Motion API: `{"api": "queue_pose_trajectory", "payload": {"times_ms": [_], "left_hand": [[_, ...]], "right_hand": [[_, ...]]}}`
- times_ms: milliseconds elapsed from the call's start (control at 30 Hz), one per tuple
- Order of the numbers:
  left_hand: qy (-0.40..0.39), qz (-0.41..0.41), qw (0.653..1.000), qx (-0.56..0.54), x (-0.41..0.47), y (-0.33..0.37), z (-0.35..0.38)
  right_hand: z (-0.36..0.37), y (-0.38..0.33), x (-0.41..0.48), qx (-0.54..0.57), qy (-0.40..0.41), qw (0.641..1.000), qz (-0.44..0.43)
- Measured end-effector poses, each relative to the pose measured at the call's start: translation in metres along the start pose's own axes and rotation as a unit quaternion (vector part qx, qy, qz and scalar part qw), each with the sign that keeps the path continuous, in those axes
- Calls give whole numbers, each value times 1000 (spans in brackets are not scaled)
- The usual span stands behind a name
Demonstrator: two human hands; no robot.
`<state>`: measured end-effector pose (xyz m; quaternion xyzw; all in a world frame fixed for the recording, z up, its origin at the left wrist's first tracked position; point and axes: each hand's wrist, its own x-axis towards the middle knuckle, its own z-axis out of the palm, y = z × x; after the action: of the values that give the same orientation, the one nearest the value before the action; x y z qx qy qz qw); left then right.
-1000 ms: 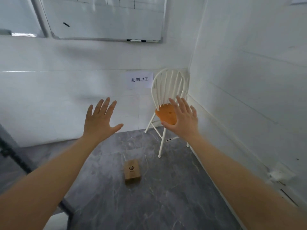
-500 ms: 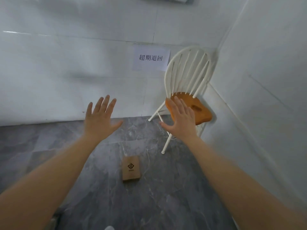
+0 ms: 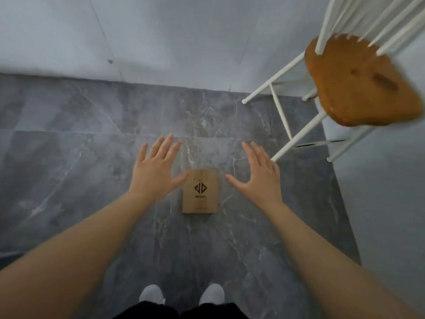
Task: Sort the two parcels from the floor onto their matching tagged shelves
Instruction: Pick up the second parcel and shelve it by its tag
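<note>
A small brown cardboard parcel (image 3: 200, 191) with a black diamond logo lies flat on the grey marble floor, straight ahead of my feet. My left hand (image 3: 156, 172) hovers just left of it, fingers spread, thumb tip near the parcel's upper left corner. On the other side, my right hand (image 3: 258, 178) hangs with its fingers apart and its thumb pointing at the box. Neither hand holds anything. Only one parcel is in view, and no shelf shows.
A white spindle-back chair with an orange wooden seat (image 3: 358, 81) stands at the upper right, its legs (image 3: 296, 137) close to my right hand. White walls (image 3: 161, 31) close the floor off ahead and on the right. My grey shoes (image 3: 181, 294) show at the bottom.
The view has tilted down from the wall and its paper sign to the floor. Both hands have dropped from chest height to either side of the parcel, which now looks much closer.
</note>
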<state>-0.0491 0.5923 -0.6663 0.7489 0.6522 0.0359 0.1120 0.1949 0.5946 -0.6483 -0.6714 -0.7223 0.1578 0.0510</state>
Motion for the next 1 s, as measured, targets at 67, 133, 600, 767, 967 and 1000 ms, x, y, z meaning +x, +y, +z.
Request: {"api": "queue_pose_trajectory", "payload": {"times_ms": [67, 133, 600, 767, 967, 1000], "left_hand": [[-40, -13, 999, -27, 3, -11, 70], [-70, -36, 995, -62, 7, -19, 135], [-39, -358, 789, -497, 63, -6, 383], [-41, -350, 769, -533, 60, -4, 373], [-26, -324, 770, -549, 43, 12, 286], [-18, -317, 769, -555, 40, 17, 260]], "right_hand": [[69, 22, 9, 14, -34, 999, 5], [136, 43, 18, 42, -57, 997, 23], [388, 100, 61, 294, -48, 941, 160], [379, 96, 56, 321, -39, 933, 159], [296, 65, 36, 342, -3, 930, 137], [271, 57, 32, 344, 8, 930, 128]]}}
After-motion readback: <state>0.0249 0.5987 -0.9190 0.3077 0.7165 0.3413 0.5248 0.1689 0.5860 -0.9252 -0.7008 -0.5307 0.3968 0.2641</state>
